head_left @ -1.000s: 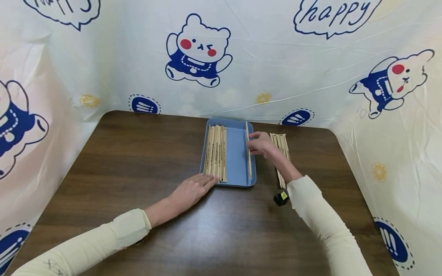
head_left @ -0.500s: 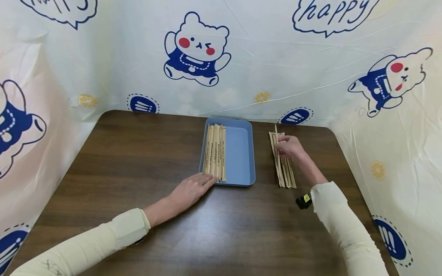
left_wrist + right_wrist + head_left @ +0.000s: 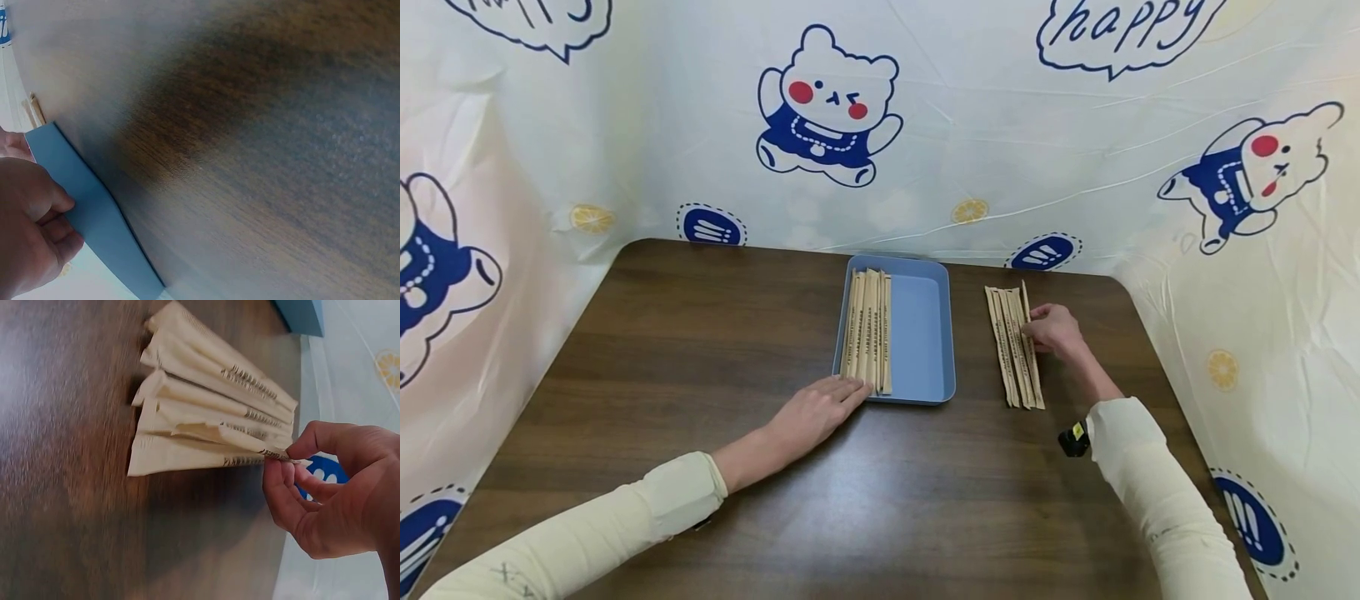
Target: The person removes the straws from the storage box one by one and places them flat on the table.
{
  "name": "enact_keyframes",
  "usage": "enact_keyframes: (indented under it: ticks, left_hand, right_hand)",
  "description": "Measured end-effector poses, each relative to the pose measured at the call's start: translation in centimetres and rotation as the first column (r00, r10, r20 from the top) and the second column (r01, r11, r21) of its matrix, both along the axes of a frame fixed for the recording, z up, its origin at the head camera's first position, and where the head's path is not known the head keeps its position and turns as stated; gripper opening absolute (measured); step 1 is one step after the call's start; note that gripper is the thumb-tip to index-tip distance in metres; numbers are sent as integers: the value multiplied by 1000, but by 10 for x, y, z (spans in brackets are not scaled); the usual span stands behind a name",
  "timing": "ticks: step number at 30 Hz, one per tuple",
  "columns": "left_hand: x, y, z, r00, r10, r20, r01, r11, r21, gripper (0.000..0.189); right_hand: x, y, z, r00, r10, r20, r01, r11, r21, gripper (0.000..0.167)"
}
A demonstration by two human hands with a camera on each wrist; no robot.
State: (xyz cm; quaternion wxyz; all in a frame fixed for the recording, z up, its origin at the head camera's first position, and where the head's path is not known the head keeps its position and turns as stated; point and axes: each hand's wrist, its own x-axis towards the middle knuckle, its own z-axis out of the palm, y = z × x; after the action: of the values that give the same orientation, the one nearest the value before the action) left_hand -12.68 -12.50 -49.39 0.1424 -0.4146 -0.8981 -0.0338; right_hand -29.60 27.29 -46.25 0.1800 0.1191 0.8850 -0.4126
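My left hand [image 3: 820,412] grips the near left corner of a blue tray [image 3: 923,333]; in the left wrist view its fingertips lie against the tray's outer wall [image 3: 100,212]. Several slim paper-wrapped sticks [image 3: 868,329] with printed sleeves lie side by side along the tray's left half. To the right of the tray, a small row of the same wrapped sticks [image 3: 200,375] lies on the table. At that row's right side my right hand [image 3: 1056,329] pinches one paper-wrapped stick [image 3: 244,439] near its far end, between thumb and fingers. This stick is tilted over the others.
The brown wooden table [image 3: 722,333] carries the tray and the loose row near its back edge. A printed curtain [image 3: 1000,125] with bears hangs behind and along both sides. A small black device [image 3: 1074,439] sits at the right wrist.
My right hand has moved from the tray's right side, where it held a wrapped stick, over to the row and on to its right edge. The left hand stays at the tray corner.
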Motion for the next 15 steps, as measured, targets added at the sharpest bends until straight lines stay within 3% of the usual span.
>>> enact_keyframes:
  ticks: [11,15]
  left_hand:
    - [0,1,0,1000,0,8,0,1000,5,47]
    - [1,1,0,1000,2,12,-2,1000,4,47]
  right_hand:
    - [1,10,-9,997,61,-45,-53,985,162,42]
    - [2,11,-10,996,69,-51,-58,982,179,42]
